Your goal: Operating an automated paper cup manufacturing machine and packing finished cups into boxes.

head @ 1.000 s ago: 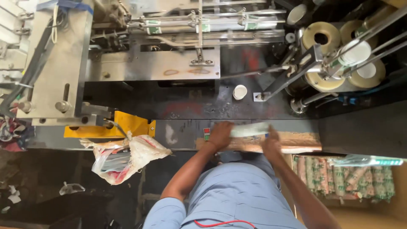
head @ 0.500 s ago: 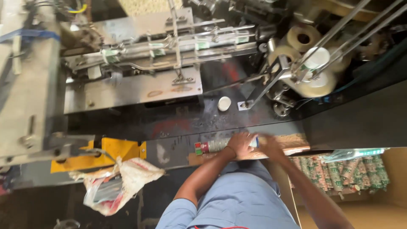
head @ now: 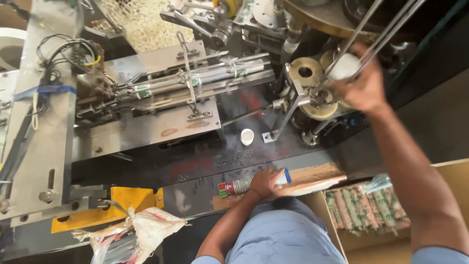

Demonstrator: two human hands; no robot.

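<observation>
Cup stack [head: 244,185] is lying on its side on the machine ledge [head: 312,177], long axis running left to right; left hand [head: 266,182] is closing its fingers over the stack's right half, while right hand [head: 364,85] is gripping white cups [head: 343,66] well apart, up at the rods [head: 376,29].

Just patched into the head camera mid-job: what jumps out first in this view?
The right hand is raised at the upper right, closed on a white cup at the machine's ring-shaped holders. Low in the middle, the left hand presses a lying stack of nested cups onto the machine's front ledge. A cardboard box of wrapped cup stacks sits at the lower right.
</observation>
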